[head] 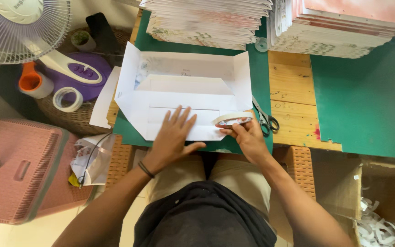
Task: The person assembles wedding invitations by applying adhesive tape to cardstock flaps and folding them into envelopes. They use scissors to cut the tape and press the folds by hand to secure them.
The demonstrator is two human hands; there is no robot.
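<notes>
A white folded paper sheet (pixel 184 87) with flaps lies on a green mat (pixel 261 82). My left hand (pixel 172 137) presses flat on its near flap, fingers spread. My right hand (pixel 245 135) holds a roll of white tape (pixel 232 119) at the sheet's right near corner. Black-handled scissors (pixel 265 120) lie just right of the tape roll, partly on the wooden table (pixel 291 96).
Two tall stacks of printed paper (pixel 206 23) (pixel 339 27) stand at the back. A second green mat (pixel 366 100) lies right. A fan (pixel 21 27), tape rolls (pixel 67 99) in a basket and a pink stool (pixel 19 169) are left. A cardboard box (pixel 380 206) with paper scraps sits lower right.
</notes>
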